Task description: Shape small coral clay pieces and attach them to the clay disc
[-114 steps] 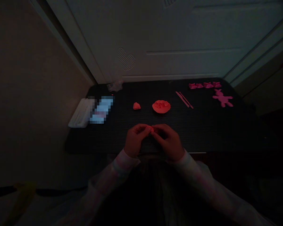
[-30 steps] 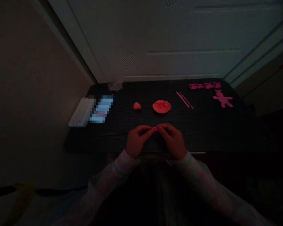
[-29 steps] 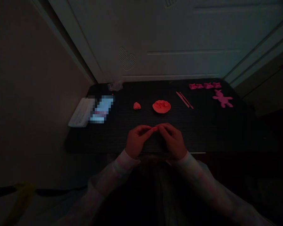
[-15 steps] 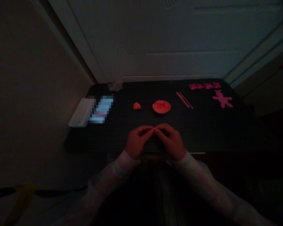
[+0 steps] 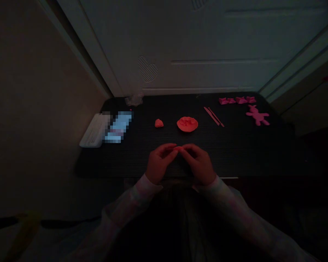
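Between the fingertips of both hands, just above the near part of the dark table, is a small piece of orange-red clay (image 5: 178, 148). My left hand (image 5: 159, 163) pinches its left side with thumb and fingers. From the right, my right hand (image 5: 200, 163) pinches the same piece, its thumb close to the left one. Beyond the hands sits a shallow clay bowl (image 5: 187, 126) with small clay pieces inside. A separate lump of clay (image 5: 159, 123) lies to the left of the bowl.
Two thin modelling tools (image 5: 213, 116) lie right of the bowl. Several pink clay shapes (image 5: 241, 100) line the back right, near a pink clay bear figure (image 5: 258, 115). A white case (image 5: 94, 131), a blurred lit screen (image 5: 118, 126) and clear plastic wrap (image 5: 135, 99) are at left.
More of the clay piece shows between my fingertips, and my fingers have shifted slightly around it. The things on the table have stayed in place.
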Demonstrator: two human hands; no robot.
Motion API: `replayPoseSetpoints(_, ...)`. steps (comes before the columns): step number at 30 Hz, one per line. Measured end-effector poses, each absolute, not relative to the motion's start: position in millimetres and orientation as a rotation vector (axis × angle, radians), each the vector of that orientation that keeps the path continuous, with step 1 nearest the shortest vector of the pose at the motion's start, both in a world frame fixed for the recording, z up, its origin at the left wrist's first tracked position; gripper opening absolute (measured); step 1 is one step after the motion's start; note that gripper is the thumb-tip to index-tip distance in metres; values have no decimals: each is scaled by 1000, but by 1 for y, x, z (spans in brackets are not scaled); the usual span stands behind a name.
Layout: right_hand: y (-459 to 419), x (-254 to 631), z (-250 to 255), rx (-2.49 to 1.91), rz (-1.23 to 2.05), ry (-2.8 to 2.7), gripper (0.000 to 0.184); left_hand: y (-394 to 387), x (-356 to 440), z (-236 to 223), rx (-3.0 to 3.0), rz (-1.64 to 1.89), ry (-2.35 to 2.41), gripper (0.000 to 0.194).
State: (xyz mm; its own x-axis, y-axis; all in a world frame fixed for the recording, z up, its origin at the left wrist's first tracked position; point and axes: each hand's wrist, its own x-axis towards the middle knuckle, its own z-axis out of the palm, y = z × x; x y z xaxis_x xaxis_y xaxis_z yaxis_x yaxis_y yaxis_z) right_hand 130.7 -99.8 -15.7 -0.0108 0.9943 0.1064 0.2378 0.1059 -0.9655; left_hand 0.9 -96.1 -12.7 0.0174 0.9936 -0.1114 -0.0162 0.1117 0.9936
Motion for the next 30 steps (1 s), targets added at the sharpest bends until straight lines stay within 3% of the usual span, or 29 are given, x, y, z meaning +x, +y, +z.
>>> replayPoseSetpoints(16,-101,127,-17,-1339,933,-1414,14,-98,1,-15,1379,1174,1446,16)
replayPoseSetpoints(25,-101,122,-13,-1446,648,-1615,8,-100,2,-19,1481,1200,1485,15)
replayPoseSetpoints(30,-100,119,-15,-1457,657,-1489,11,-101,6,-17,1499,1261,1449,16)
